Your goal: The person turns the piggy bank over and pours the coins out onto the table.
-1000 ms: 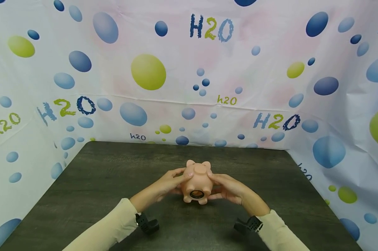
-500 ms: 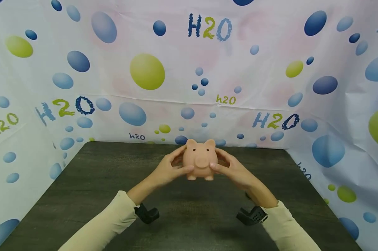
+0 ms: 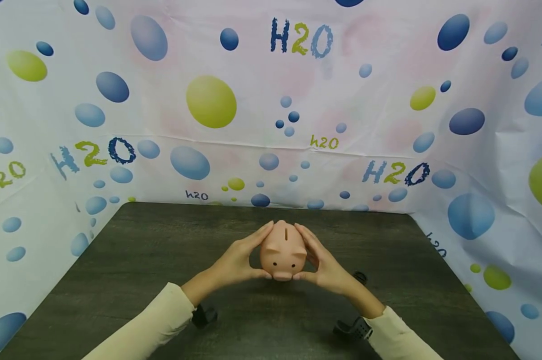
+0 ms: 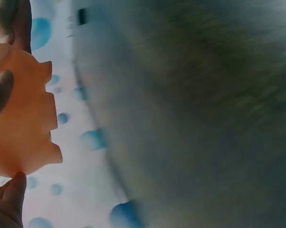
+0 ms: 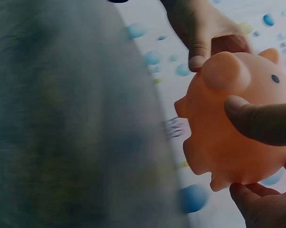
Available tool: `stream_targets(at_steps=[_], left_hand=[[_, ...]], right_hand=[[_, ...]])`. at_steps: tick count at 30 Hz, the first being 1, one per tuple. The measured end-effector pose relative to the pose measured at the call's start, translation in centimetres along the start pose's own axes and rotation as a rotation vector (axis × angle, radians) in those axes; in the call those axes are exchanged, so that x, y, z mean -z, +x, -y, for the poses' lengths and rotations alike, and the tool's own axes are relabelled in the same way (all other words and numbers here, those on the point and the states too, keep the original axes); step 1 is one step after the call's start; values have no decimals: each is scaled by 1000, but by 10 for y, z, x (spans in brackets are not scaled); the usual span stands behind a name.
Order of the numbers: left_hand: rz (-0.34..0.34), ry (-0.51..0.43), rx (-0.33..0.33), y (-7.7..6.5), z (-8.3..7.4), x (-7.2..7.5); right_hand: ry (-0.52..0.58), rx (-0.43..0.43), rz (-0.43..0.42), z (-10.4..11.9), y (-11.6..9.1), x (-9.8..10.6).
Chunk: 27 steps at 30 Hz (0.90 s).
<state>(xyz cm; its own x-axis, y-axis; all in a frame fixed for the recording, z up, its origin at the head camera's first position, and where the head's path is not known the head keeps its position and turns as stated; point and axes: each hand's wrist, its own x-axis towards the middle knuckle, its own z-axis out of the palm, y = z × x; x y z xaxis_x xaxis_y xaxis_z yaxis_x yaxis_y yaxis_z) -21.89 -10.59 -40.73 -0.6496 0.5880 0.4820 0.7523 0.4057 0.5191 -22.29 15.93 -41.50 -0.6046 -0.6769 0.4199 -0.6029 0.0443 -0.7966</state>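
Observation:
A pink piggy bank (image 3: 283, 252) is held between both hands over the middle of the table. In the head view its top faces me, with the coin slot showing and the snout pointing down toward me. My left hand (image 3: 235, 262) grips its left side, thumb near the snout and fingers along the body. On the other side my right hand (image 3: 327, 267) grips it in the same way. The right wrist view shows the piggy bank (image 5: 237, 128) with its snout and an eye, a thumb across its side. Its stubby feet stick out in the left wrist view of the piggy bank (image 4: 19, 114).
The dark wood-grain table (image 3: 163, 240) spreads below the hands. Behind and along both sides hangs a white sheet (image 3: 253, 65) printed with blue and green dots and H2O lettering. Black wrist devices (image 3: 353, 328) sit at the cuffs of the cream sleeves (image 3: 145, 325).
The piggy bank has turned in both hands: first its underside with a round opening faced me, then its face, now its top. It rose, then came lower in the head view.

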Motion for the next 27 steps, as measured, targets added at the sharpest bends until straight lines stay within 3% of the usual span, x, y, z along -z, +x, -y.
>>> stream_targets(at_steps=[9, 15, 19, 27], left_hand=[[0, -31, 49, -5, 6, -10], [58, -104, 82, -8, 9, -13], [90, -154, 99, -4, 9, -13], [75, -210, 106, 3, 4, -4]], right_hand=[[34, -84, -18, -13, -4, -4], [25, -132, 28, -17, -8, -5], [-18, -129, 34, -16, -10, -1], [-37, -115, 15, -7, -2, 8]])
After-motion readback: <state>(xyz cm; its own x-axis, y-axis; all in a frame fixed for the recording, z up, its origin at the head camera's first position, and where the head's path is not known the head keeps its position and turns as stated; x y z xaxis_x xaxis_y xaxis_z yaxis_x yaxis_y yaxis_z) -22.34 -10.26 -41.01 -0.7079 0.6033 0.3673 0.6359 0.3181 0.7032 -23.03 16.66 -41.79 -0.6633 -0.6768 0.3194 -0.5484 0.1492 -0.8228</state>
